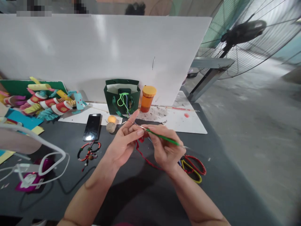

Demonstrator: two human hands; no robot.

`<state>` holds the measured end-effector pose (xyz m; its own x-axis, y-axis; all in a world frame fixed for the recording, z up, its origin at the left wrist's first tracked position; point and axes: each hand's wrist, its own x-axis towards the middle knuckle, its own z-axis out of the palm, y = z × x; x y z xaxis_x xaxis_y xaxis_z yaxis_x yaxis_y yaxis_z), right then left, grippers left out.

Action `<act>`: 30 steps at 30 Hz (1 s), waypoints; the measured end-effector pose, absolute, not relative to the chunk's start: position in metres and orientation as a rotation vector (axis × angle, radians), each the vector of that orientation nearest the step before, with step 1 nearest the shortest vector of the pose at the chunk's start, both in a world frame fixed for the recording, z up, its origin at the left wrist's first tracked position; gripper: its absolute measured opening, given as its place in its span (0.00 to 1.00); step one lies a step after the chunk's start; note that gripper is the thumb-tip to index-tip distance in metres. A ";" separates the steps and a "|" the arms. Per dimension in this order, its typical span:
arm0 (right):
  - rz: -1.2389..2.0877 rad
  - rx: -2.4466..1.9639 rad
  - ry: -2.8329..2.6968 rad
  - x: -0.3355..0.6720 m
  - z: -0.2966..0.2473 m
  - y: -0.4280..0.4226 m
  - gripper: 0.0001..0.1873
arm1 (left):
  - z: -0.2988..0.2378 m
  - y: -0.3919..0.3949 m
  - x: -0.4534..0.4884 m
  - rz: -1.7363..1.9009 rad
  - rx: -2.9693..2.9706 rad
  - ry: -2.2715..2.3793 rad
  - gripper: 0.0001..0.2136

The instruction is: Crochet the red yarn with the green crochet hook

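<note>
Over the dark table (131,194), my left hand (122,142) pinches a red cord (143,157) between thumb and fingers. My right hand (164,149) is closed on a green-handled hook tool (162,137), whose metal tip points left toward my left fingertips. The red cord trails down from the pinch to the table and runs right to looped red and yellow cords (194,169) beside my right wrist.
A beaded bracelet (89,152) and a black phone (92,127) lie to the left. A green gift bag (121,95), an orange jar (147,99) and two small balls (111,123) stand behind. Paper crafts (47,102) sit far left, a white cable (44,157) near left, a large fan (244,34) at right.
</note>
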<state>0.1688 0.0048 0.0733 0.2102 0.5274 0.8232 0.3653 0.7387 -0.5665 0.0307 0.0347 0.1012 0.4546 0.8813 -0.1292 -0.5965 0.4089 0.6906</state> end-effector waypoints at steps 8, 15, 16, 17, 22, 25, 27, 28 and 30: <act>0.359 -0.889 -1.161 0.166 0.082 -0.001 0.03 | 0.102 0.038 0.026 0.983 0.607 0.507 0.29; 0.826 -0.817 -0.992 0.173 0.083 0.007 0.11 | 0.100 0.041 0.026 0.865 0.633 0.383 0.25; 0.892 -0.804 -0.985 0.174 0.083 0.008 0.12 | 0.100 0.040 0.027 0.855 0.636 0.362 0.24; 0.936 -0.787 -0.984 0.174 0.083 0.010 0.13 | 0.100 0.040 0.027 0.849 0.639 0.345 0.24; 0.904 -0.699 -1.013 0.166 0.080 0.012 0.10 | 0.103 0.035 0.032 0.879 0.676 0.409 0.23; 0.791 -0.690 -1.042 0.164 0.078 0.011 0.03 | 0.103 0.034 0.033 0.969 0.702 0.492 0.22; 0.676 -0.719 -1.099 0.167 0.077 0.009 0.03 | 0.103 0.035 0.034 1.020 0.693 0.533 0.21; 0.600 -0.742 -1.159 0.168 0.076 0.009 0.06 | 0.102 0.036 0.034 1.033 0.682 0.545 0.21; 0.382 -0.773 -1.344 0.172 0.075 0.009 0.12 | 0.102 0.036 0.034 1.044 0.654 0.547 0.23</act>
<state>0.1717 0.0088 0.0751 0.2147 0.6571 0.7225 0.1784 0.7009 -0.6905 0.0337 0.0359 0.1019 0.4048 0.9086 -0.1028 -0.6019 0.3494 0.7181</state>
